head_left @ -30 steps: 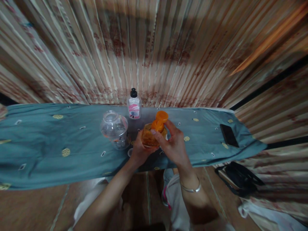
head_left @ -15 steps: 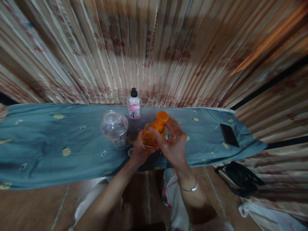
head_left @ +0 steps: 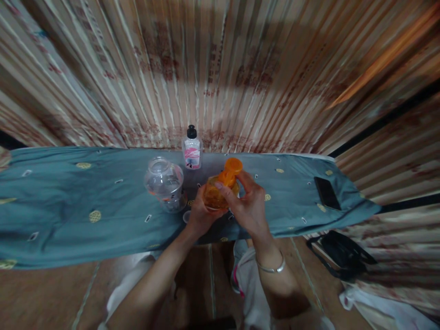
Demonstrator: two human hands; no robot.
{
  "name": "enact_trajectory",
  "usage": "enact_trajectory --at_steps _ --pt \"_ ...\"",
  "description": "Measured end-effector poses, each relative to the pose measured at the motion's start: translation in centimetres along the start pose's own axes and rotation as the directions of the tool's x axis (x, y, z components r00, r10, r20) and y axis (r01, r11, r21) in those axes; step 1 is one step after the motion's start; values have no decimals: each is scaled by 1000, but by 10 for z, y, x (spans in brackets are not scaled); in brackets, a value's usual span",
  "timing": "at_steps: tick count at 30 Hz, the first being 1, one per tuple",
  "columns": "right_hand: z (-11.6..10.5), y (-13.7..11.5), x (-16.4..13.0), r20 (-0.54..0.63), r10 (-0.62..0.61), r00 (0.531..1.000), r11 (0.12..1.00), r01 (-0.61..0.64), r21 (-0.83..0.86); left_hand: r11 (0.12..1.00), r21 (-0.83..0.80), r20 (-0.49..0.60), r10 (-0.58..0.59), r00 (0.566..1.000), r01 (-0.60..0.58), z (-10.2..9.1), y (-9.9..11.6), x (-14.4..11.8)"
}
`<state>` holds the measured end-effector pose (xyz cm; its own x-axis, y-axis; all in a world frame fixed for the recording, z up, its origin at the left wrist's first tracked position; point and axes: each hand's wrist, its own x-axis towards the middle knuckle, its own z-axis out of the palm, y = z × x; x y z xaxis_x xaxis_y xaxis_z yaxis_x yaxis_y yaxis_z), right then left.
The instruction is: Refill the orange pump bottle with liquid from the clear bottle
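An amber, see-through bottle (head_left: 213, 196) with an orange cap is held between both hands above the near side of the table. My left hand (head_left: 201, 213) wraps round its lower body from the left. On the orange cap (head_left: 232, 168), the fingers of my right hand (head_left: 250, 201) close in from the right, with the thumb lying across the cap's lower part. Left of the hands stands a clear, wide-bellied plastic jar (head_left: 165, 185) with an uncovered mouth. A small clear round piece (head_left: 186, 217) lies beside my left wrist.
A clear bottle with a black top and pink label (head_left: 192, 153) stands at the table's back edge. A dark phone (head_left: 327, 193) lies on the teal cloth (head_left: 62, 201) at the right. Curtains hang behind; a black bag (head_left: 343, 254) is on the floor.
The bottle and its orange cap have shifted very slightly to the right along with both hands. The grip looks the same, and the other things have stayed in place.
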<state>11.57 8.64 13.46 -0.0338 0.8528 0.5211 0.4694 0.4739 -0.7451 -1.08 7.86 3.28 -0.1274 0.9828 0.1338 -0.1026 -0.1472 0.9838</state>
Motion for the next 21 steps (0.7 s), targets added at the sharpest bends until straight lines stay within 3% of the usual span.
enact_trajectory --at_steps 8,15,21 --pt "7 -3 0 -59 -12 998 999 9 -49 996 81 -35 30 999 -27 -2 -9 1" --pt "1 12 4 114 48 992 997 -54 50 998 -65 51 -13 999 16 -4 -21 1" --pt "-7 22 0 271 59 961 982 -104 155 994 -109 102 16 995 -4 -6 -14 0"
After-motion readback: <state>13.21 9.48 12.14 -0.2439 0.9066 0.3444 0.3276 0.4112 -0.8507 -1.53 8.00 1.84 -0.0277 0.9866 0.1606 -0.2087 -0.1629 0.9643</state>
